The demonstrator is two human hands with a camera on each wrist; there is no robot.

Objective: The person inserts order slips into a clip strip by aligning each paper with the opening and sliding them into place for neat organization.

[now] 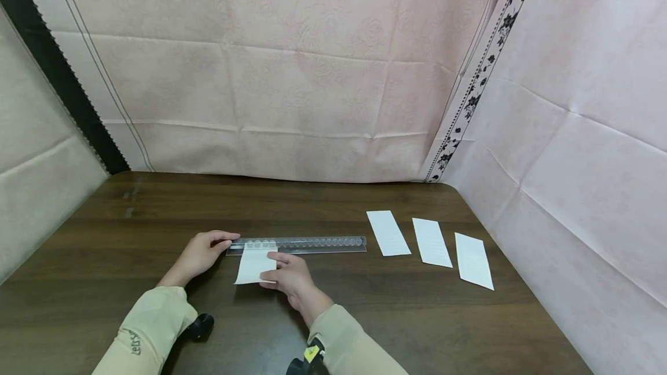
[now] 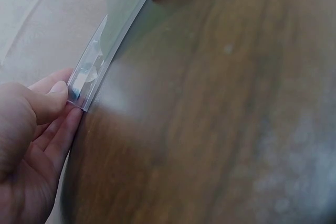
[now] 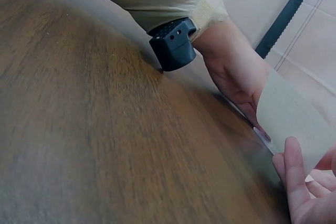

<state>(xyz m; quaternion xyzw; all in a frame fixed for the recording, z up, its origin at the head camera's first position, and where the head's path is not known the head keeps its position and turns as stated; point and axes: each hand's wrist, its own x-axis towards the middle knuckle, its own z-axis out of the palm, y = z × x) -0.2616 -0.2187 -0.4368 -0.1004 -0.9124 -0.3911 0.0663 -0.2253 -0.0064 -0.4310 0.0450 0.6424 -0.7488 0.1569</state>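
Note:
A long clear plastic strip (image 1: 318,245) lies crosswise on the table, with a row of rounded marks along it. My left hand (image 1: 205,252) pinches its left end between thumb and fingers, also plain in the left wrist view, where the strip (image 2: 86,85) meets the thumb. Near that end, a white card (image 1: 254,268) overlaps the strip with its far edge; whether it sits inside a slot I cannot tell. My right hand (image 1: 294,279) holds the card by its right side. In the right wrist view the card (image 3: 289,119) tilts up from the table, hiding part of the left hand.
Three white cards (image 1: 388,233) lie spaced apart on the right of the brown wooden table (image 1: 417,323). Pale cloth (image 1: 312,85) hangs behind the table and along both sides. A black device (image 1: 200,327) is worn at the left wrist, another (image 1: 307,360) at the right.

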